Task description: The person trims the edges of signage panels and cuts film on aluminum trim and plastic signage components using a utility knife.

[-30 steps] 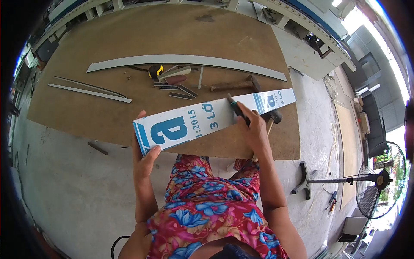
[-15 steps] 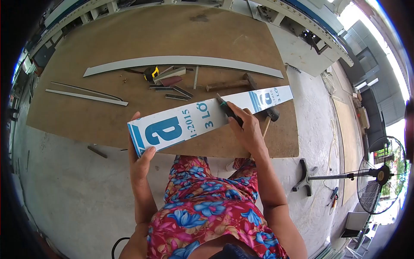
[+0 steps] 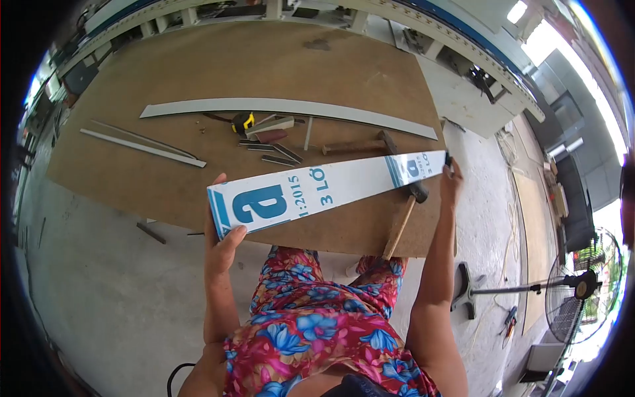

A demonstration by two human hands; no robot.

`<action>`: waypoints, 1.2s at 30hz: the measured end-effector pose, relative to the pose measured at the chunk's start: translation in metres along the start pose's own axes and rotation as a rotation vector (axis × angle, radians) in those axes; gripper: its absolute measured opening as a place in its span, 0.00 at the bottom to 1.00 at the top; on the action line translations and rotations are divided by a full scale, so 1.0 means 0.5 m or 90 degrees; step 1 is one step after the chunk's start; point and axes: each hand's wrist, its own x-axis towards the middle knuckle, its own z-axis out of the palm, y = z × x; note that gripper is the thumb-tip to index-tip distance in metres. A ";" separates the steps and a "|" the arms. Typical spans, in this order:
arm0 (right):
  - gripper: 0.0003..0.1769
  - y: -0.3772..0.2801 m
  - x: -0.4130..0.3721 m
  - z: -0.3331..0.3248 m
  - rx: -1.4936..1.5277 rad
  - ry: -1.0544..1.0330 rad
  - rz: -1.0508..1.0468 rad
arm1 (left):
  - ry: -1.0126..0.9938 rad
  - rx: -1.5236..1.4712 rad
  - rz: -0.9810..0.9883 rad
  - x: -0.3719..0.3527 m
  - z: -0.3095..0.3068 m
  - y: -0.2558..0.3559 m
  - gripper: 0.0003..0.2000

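Head-worn view, facing forward and steeply down

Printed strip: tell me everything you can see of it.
The printed strip is long, flat and straight, with a smooth, glossy white face, perhaps film-covered; the core material is unclear. Blue print shows a large "a", "1:2015" and bands towards both ends. It slants over the table, partly hiding the black-headed mallet. The left hand grips its wider-looking end, thumb on the face; the right hand is at the other, with a dark item.
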 end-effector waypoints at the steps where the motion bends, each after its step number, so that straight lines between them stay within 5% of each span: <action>1: 0.24 -0.039 -0.012 -0.017 -0.009 -0.014 -0.048 | -0.005 -0.020 0.017 0.000 0.004 0.000 0.44; 6: 0.24 -0.311 -0.197 -0.065 0.138 -0.213 -0.030 | -0.089 -0.087 0.075 0.015 0.000 -0.003 0.46; 10: 0.25 -0.368 -0.326 -0.061 0.202 -0.310 -0.067 | -0.141 -0.103 0.089 0.021 0.003 0.016 0.49; 12: 0.27 -0.401 -0.391 -0.043 0.263 -0.304 -0.214 | -0.131 -0.075 0.103 0.023 0.007 0.023 0.51; 19: 0.34 -0.534 -0.513 -0.062 0.271 -0.541 -0.379 | -0.103 -0.078 0.112 0.019 0.053 0.055 0.51; 36: 0.31 -0.360 -0.433 -0.071 0.211 -0.339 -0.146 | -0.070 -0.016 0.113 0.018 0.043 0.054 0.50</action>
